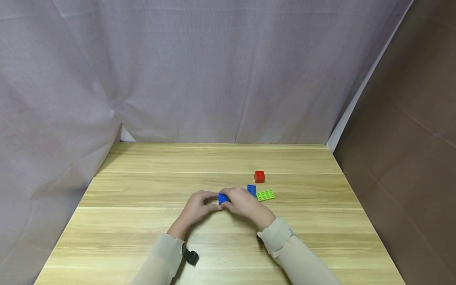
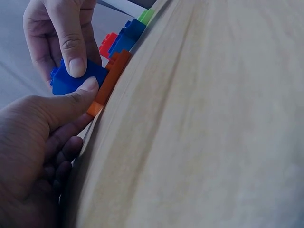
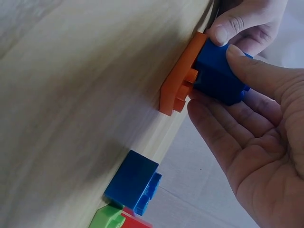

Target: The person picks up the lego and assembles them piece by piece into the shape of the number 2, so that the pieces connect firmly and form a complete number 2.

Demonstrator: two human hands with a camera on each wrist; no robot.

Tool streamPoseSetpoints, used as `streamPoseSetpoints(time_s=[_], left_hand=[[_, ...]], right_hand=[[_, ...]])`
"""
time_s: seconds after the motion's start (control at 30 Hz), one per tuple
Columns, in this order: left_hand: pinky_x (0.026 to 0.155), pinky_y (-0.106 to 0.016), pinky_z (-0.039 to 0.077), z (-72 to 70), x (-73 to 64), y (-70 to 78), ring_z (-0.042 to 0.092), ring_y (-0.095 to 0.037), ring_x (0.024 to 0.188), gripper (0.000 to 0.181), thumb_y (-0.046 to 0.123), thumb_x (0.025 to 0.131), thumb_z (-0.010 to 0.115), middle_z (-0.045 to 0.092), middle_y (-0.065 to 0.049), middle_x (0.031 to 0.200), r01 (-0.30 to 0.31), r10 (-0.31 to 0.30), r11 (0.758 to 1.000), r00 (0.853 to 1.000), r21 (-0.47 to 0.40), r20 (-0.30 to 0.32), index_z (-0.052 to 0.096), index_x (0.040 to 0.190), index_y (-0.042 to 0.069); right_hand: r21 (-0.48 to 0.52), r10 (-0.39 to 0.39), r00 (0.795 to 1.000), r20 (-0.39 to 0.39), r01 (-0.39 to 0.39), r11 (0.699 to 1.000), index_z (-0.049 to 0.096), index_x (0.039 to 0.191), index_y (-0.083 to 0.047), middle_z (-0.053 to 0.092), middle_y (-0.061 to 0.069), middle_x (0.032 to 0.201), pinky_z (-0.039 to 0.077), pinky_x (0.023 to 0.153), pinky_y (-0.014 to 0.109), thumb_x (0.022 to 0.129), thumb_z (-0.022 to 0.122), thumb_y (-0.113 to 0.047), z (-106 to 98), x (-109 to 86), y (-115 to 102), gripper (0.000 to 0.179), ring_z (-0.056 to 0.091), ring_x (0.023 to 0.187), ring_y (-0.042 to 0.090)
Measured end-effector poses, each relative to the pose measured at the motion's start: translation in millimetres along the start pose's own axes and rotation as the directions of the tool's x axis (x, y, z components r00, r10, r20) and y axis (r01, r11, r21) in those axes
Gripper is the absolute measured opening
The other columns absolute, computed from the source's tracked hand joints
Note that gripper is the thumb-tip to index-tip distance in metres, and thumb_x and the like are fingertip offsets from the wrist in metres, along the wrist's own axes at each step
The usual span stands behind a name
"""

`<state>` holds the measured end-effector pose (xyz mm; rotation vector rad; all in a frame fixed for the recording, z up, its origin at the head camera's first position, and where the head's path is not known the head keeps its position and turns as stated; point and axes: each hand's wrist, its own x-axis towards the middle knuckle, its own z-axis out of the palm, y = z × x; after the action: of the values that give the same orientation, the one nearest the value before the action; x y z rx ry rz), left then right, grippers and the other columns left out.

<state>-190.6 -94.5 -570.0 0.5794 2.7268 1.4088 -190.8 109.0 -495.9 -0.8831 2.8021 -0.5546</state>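
A blue toy brick (image 1: 222, 198) is between the two hands at the middle of the table. It sits over one end of a flat orange brick (image 3: 178, 78), whose bare studs show in the right wrist view; in the head view the orange one is hidden. My right hand (image 1: 243, 202) pinches the blue brick from the right, thumb on its near side. From the left, my left hand (image 1: 198, 206) holds the same brick at its lower edge, thumb tip (image 2: 89, 84) close to the orange brick.
Right of the hands lie a second blue brick (image 1: 251, 190) and a flat lime green brick (image 1: 265, 195), side by side. A red brick (image 1: 259, 177) stands behind them. The wooden table (image 1: 153, 190) ends at a grey curtain (image 1: 185, 79).
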Motion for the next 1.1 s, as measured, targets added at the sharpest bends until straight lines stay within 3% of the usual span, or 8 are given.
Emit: streamPoseSetpoints(time_s=[0.67, 1.1], left_hand=[[0.091, -0.037, 0.054, 0.1, 0.6, 0.6, 0.064, -0.01, 0.099, 0.043, 0.04, 0.08, 0.085, 0.074, 0.008, 0.113, 0.033, -0.033, 0.999, 0.999, 0.001, 0.004, 0.076, 0.117, 0.02], [0.094, -0.037, 0.054, -1.1, 2.5, 0.2, 0.066, -0.011, 0.102, 0.042, 0.038, 0.079, 0.086, 0.073, 0.01, 0.113, -0.01, 0.01, 1.0, 1.0, 0.009, 0.008, 0.077, 0.117, 0.022]], right_hand=[[0.004, 0.006, 1.0, 0.015, -0.006, 1.0, 0.067, 0.127, -0.009, 0.071, 0.005, 0.118, 0.056, 0.09, 0.035, 0.096, 0.071, -0.026, -1.5, 1.2, -0.8, 0.036, 0.066, 0.101, 0.014], [0.035, 0.016, 1.0, 0.02, -0.016, 0.999, 0.067, 0.128, -0.011, 0.071, 0.004, 0.119, 0.056, 0.09, 0.034, 0.096, 0.071, -0.027, -0.8, 2.0, 1.6, 0.037, 0.065, 0.099, 0.012]])
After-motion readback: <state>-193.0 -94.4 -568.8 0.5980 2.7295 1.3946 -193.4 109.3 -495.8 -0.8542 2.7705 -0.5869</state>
